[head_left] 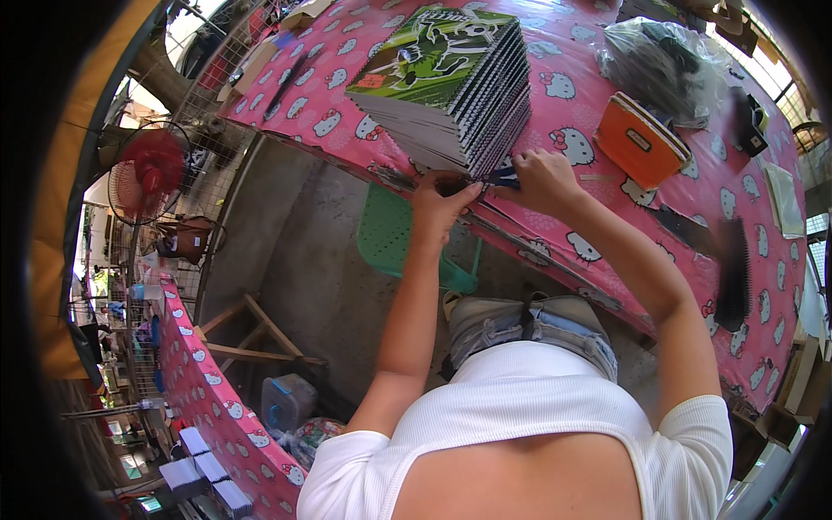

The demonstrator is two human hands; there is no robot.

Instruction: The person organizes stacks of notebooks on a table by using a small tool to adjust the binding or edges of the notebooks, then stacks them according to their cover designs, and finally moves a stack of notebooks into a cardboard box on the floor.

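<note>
A tall stack of spiral-bound notebooks (433, 52) with green covers stands at the near edge of a table under a pink patterned cloth (568, 204). My left hand (438, 204) is at the stack's near corner, its thumb and fingers closed; what they pinch is dark and mostly hidden. Just to the right, my right hand (546, 180) is closed around blue-handled pliers (503, 178). Their jaws point toward my left thumb, and I cannot make out what they touch.
Right of the stack lie an orange notebook (637, 143), a clear plastic bag (663, 69) with dark contents, and black binding coils (733, 277). A green plastic stool (381, 230) is below the table edge. At left are a red fan (152, 173) and another pink-covered table (212, 373).
</note>
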